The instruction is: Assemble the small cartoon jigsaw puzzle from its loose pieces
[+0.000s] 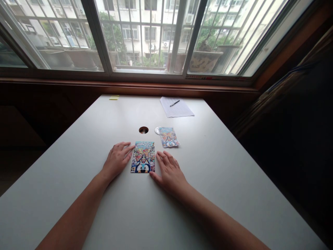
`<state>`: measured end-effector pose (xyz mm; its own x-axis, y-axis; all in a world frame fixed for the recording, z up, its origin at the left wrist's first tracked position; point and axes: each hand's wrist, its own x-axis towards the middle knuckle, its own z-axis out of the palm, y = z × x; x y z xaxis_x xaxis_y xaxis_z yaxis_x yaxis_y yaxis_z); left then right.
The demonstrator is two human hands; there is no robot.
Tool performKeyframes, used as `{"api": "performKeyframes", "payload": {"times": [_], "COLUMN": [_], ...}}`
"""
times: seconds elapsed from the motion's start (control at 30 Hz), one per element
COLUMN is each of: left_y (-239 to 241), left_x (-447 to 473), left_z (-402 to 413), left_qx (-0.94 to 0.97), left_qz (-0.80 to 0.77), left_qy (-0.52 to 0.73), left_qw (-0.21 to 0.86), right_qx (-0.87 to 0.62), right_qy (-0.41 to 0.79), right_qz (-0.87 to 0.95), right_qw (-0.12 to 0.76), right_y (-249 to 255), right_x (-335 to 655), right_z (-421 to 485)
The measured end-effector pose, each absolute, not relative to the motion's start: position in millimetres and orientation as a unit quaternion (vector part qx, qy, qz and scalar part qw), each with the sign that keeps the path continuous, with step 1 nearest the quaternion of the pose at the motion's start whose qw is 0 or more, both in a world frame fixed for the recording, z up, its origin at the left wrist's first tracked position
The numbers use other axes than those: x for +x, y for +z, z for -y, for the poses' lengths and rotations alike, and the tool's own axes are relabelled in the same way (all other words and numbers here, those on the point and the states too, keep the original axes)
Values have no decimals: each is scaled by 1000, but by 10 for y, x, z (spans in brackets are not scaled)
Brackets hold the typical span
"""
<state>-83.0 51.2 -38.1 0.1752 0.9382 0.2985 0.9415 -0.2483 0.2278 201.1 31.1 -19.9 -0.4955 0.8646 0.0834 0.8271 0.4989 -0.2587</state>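
Note:
A colourful cartoon picture card (143, 157) lies flat on the white table (221, 166), straight in front of me. My left hand (117, 159) rests flat on the table against the card's left edge, fingers stretched out and holding nothing. My right hand (169, 171) lies flat at the card's right edge, fingers spread, thumb near the bottom right corner. A smaller picture of the same kind (169, 136) lies just beyond, to the right, with a round disc (157, 130) partly under its left corner.
A round cable hole (143, 130) is in the table behind the card. A written sheet (176, 107) with a pen (174, 103) lies at the far edge, a yellow sticky note (113, 97) at the far left. Barred windows stand behind; a dark curtain hangs at right.

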Motion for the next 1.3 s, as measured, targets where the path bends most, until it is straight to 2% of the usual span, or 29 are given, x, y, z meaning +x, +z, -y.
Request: {"api": "performKeyframes", "payload": {"times": [1.3], "left_y": [-388], "left_x": [-810], "left_z": [-478], "left_qx": [-765], "left_qz": [612], "left_qy": [-200], "left_qw": [16], "right_qx": [-489], "right_qy": [101], "right_qz": [860], "right_qw": [111], "right_y": [-148], "right_x": [2019], "right_z": [-298]}}
